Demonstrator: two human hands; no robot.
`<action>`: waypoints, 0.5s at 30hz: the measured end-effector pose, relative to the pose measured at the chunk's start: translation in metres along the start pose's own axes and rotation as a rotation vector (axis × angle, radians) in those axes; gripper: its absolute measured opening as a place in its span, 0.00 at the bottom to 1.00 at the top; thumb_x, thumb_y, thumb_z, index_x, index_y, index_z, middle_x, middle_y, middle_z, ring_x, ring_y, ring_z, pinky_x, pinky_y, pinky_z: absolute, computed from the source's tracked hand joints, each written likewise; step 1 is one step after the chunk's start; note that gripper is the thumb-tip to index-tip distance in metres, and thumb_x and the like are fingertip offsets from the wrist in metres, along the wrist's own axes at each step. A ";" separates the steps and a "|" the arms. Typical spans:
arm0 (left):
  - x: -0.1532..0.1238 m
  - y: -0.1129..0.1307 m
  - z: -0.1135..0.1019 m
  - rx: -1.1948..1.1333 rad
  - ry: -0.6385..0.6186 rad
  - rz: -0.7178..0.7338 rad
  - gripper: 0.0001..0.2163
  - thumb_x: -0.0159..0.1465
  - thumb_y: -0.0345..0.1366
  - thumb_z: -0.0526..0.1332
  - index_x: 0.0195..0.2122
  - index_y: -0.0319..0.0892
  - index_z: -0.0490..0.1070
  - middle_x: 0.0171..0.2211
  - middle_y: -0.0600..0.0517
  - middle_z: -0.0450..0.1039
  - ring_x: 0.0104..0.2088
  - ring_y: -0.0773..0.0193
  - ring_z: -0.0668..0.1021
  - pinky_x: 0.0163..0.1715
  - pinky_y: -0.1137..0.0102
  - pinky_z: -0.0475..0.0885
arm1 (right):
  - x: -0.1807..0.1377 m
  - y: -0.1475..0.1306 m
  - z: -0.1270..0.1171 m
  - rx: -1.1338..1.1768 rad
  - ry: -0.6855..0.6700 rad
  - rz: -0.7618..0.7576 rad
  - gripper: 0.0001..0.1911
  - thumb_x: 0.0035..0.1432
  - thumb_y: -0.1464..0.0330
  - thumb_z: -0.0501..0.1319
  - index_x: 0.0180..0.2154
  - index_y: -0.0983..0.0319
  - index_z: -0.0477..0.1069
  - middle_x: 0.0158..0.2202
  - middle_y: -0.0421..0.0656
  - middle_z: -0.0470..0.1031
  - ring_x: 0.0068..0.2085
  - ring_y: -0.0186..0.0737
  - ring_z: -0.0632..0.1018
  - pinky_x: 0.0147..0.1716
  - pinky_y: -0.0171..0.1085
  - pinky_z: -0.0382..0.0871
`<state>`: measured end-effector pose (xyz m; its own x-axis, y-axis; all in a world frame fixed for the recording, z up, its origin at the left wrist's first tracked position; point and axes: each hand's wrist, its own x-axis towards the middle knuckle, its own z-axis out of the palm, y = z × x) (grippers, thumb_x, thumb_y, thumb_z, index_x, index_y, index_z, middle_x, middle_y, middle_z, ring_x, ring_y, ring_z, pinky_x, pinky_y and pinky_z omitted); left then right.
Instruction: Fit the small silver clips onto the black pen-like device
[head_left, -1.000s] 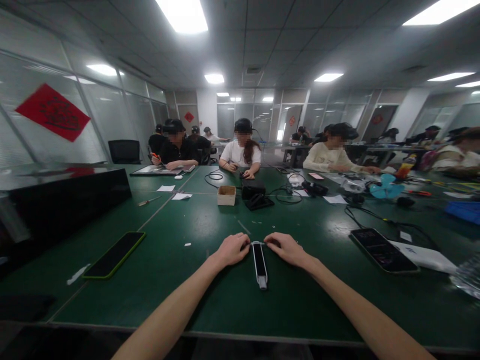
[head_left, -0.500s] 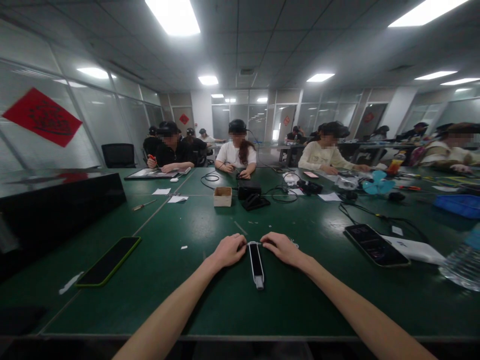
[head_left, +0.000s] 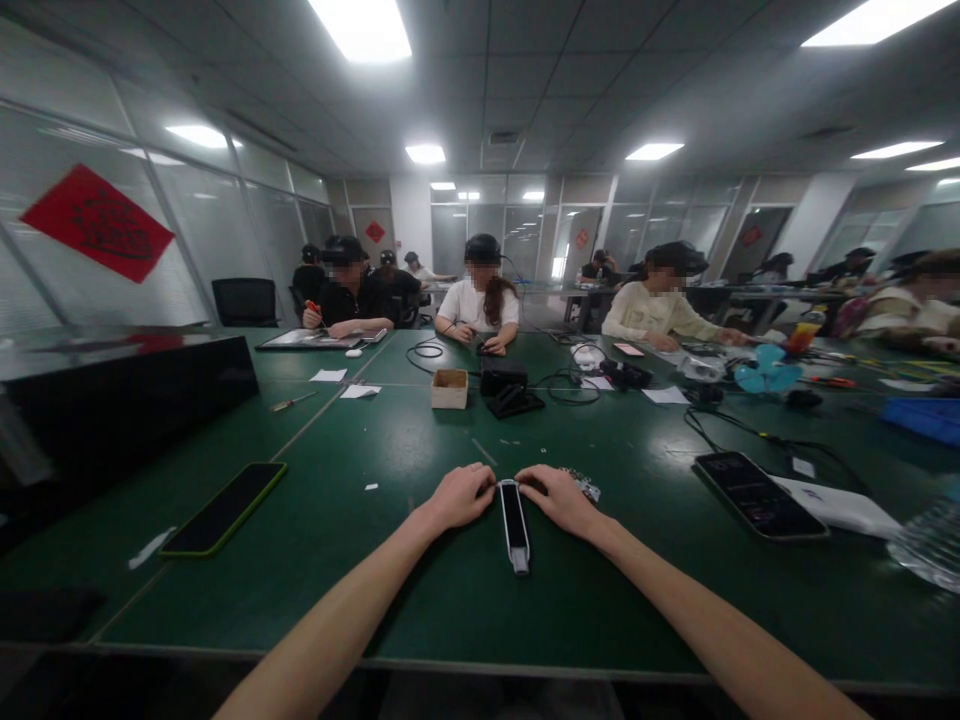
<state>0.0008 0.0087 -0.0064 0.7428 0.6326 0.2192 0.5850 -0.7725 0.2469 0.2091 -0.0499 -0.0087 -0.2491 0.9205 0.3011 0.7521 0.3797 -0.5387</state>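
A slim, long device (head_left: 514, 522) with a black face, a pale silver frame and a narrow silver end lies flat on the green table, pointing toward me. At its far end, my left hand (head_left: 466, 495) rests on the table from the left, fingers curled together and fingertips at its edge. My right hand (head_left: 556, 497) mirrors it from the other side, thumb and fingers closed at the same end. What exactly the fingertips pinch is too small to make out. Just behind my right hand lies a small heap of shiny metal bits (head_left: 585, 484), partly covered by it.
A green-edged phone (head_left: 225, 508) lies left; another phone (head_left: 757, 495) and a clear bottle (head_left: 930, 540) are right. Ahead stand a small open box (head_left: 449, 390) and a black device (head_left: 504, 378) with cables. A black box-like object (head_left: 135, 410) fills the left. Several people sit opposite.
The view has shifted slightly. My right hand has come a little closer to the device's far end, and more of the metal bits behind it show. The device stays on the table.
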 end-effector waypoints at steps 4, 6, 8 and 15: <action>-0.001 -0.001 -0.001 -0.003 0.009 0.013 0.06 0.63 0.35 0.52 0.37 0.42 0.66 0.34 0.52 0.69 0.33 0.64 0.72 0.33 0.71 0.65 | 0.000 0.002 -0.005 0.005 -0.028 -0.041 0.13 0.59 0.66 0.57 0.45 0.62 0.69 0.42 0.44 0.73 0.42 0.38 0.74 0.44 0.39 0.68; -0.001 0.000 -0.002 -0.006 0.003 0.010 0.06 0.63 0.36 0.52 0.37 0.42 0.66 0.34 0.51 0.69 0.33 0.64 0.72 0.33 0.71 0.65 | 0.001 0.006 -0.014 -0.044 -0.024 -0.078 0.14 0.59 0.65 0.56 0.45 0.62 0.69 0.43 0.45 0.73 0.44 0.39 0.73 0.45 0.39 0.68; -0.001 0.000 -0.003 -0.011 -0.002 0.011 0.06 0.64 0.36 0.52 0.38 0.42 0.66 0.34 0.51 0.69 0.33 0.64 0.72 0.33 0.71 0.65 | 0.001 0.014 -0.027 -0.128 0.008 -0.092 0.13 0.60 0.66 0.54 0.45 0.62 0.69 0.43 0.46 0.73 0.45 0.40 0.72 0.47 0.41 0.66; -0.001 0.001 -0.004 -0.054 -0.004 0.020 0.06 0.64 0.35 0.52 0.37 0.42 0.66 0.34 0.51 0.69 0.34 0.64 0.71 0.34 0.71 0.65 | -0.006 0.054 -0.074 -0.421 -0.034 0.107 0.13 0.60 0.69 0.52 0.42 0.61 0.72 0.41 0.46 0.73 0.44 0.42 0.71 0.46 0.40 0.64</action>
<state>-0.0008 0.0076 -0.0028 0.7552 0.6170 0.2212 0.5519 -0.7806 0.2934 0.2963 -0.0418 0.0184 -0.1711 0.9577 0.2312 0.9561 0.2180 -0.1958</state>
